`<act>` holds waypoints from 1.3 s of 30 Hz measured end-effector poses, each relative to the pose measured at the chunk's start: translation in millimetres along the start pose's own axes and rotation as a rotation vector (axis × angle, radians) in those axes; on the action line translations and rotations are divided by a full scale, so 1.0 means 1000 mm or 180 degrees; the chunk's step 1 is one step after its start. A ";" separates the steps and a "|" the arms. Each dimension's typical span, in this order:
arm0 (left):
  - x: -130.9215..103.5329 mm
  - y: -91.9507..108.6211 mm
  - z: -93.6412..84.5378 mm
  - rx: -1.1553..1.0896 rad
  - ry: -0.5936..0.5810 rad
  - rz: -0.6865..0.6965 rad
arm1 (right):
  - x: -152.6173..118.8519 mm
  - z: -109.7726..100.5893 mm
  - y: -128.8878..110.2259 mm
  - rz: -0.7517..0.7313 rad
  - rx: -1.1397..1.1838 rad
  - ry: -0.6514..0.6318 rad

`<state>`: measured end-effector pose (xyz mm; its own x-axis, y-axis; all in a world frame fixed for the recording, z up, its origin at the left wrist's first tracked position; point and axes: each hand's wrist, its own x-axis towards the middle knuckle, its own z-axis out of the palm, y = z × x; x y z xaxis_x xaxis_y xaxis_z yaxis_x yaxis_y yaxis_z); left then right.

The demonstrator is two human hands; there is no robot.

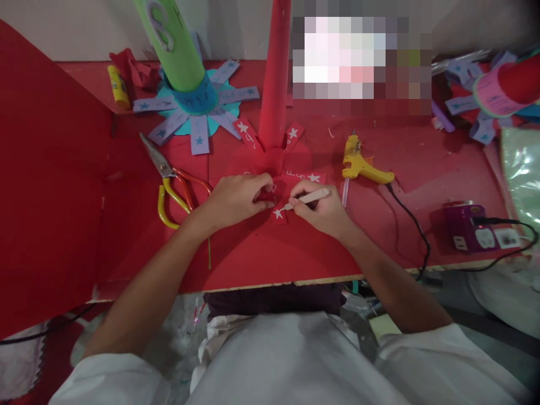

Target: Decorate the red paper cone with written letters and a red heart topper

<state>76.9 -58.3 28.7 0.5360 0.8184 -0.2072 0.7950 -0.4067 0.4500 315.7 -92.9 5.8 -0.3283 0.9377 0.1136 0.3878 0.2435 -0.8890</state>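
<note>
My right hand (323, 208) is closed around a white marker pen (314, 196), its tip at a white star on a red paper strip (278, 218). On the left, my left hand (236, 201) has its thumb and curled index finger at the same strip, steadying it. The strip lies flat, one of several lettered red strips fanning out from the foot of an upright red paper tube (275, 84). White stars mark their ends. Part of the strip's lettering is hidden by my fingers.
Scissors (171, 180) with yellow and orange handles lie left. A yellow glue gun (363, 163) with a cord lies right, near a purple power adapter (464, 225). Behind stand a green tube (177, 50) and a glue stick (118, 87). A red panel (46, 180) rises at left.
</note>
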 end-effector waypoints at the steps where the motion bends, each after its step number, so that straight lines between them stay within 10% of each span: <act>1: 0.000 0.000 0.000 0.0001 0.0001 0.0009 | 0.000 0.000 0.000 -0.0004 -0.0002 -0.0003; 39: 0.000 0.000 0.000 -0.0002 -0.0007 0.0005 | 0.000 0.001 -0.001 0.0041 0.0016 0.0002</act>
<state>77.0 -58.0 28.8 0.5379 0.8169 -0.2084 0.7940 -0.4078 0.4509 314.7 -93.5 6.8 -0.3228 0.9409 0.1025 0.3877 0.2302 -0.8926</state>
